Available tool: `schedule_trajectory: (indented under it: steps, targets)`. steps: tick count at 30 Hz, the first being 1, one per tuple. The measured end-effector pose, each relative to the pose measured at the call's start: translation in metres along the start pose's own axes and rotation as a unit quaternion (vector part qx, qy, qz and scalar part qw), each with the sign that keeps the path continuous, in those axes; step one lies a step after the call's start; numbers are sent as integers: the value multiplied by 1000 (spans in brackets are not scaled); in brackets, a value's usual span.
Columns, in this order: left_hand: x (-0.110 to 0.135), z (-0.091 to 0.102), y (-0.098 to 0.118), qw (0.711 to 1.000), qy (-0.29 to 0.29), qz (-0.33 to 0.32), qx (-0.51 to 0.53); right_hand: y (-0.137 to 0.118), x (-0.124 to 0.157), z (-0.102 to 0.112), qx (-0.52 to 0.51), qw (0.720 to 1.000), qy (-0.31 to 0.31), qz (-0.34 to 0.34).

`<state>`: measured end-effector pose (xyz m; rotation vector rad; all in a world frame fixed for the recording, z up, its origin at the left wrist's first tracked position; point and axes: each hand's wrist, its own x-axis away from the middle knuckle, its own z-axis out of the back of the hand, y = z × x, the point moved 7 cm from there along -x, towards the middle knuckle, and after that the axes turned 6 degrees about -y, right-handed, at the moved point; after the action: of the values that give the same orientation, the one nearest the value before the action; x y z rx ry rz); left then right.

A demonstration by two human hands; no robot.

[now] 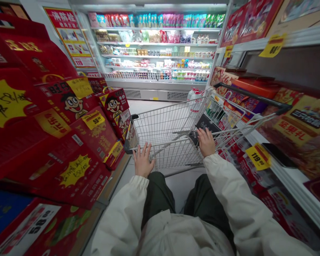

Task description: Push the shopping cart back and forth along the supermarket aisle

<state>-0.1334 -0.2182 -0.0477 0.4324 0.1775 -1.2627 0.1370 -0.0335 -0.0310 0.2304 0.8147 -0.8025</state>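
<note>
The left hand (143, 160) rests spread on the near rim of a wire shopping cart (160, 124), its fingers splayed and not gripping. The right hand (206, 142) curls its fingers over the same rim, closed around it, just beside a black panel (206, 122) inside the cart's right side. The cart stands on the aisle floor (176, 188), between the displays. White bottles (194, 101) show just past its far end. Red gift boxes (74, 103) printed with a cartoon boy are stacked along the left, 1 bearing a yellow 55 price tag (93, 120). Along the right, nut gift boxes (304, 121) sit on a white shelf (296, 185) with a yellow 119 price tag (258, 156). A chilled display case (154, 46) fills the aisle's far end.
</note>
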Motion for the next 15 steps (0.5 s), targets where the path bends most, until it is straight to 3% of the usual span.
schedule_trajectory:
  steps: [2, 5, 8, 12, 15]
  targets:
    - [0, -2, 0, 1000, -2, 4, -4, 12, 2, 3, 0, 1000, 20, -23]
    - [-2, -3, 1, 1000, -3, 8, -3, 4, 4, -1, -12, 997, 54, -63]
    - [-4, -3, 3, 1000, -1, 15, -1, -26, 4, -14, -35, 994, 66, -84]
    - [-5, -3, 3, 1000, -1, 17, -1, -73, 0, -35, -53, 996, 32, -61]
    - [-7, -2, 2, 1000, -6, 18, -4, -84, -3, -42, -51, 998, 0, -39]
